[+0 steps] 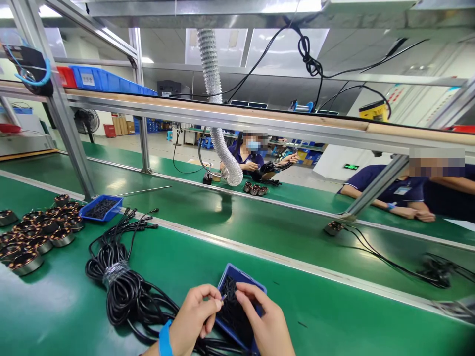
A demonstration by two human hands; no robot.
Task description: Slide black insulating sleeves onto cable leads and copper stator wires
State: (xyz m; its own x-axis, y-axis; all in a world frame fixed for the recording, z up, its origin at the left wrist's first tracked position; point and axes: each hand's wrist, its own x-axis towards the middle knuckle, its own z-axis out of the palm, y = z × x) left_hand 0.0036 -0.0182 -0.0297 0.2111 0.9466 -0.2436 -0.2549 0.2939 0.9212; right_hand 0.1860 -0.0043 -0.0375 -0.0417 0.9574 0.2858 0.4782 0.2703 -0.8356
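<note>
My left hand (198, 316), with a blue band on the wrist, is closed in a pinch on a thin wire (223, 297), its bluish tip poking out past the thumb and forefinger. Just to its right, my right hand (265, 314) has thumb and forefinger drawn together; whatever lies between them is too small to make out. Both hands are over a blue tray (245, 273) filled with short black tubes (233, 311). Left of the hands lies a tied bundle of black cables (115, 291), with loose lengths running under my left hand.
Copper-wound motor stators (40, 242) crowd the left of the green bench (334, 316), beside a second blue tray (118, 207). A metal frame post (69, 109) and ribbed duct (211, 64) rise beyond. People sit across the line, one holding cables (278, 168). Several cables (401, 272) lie at right.
</note>
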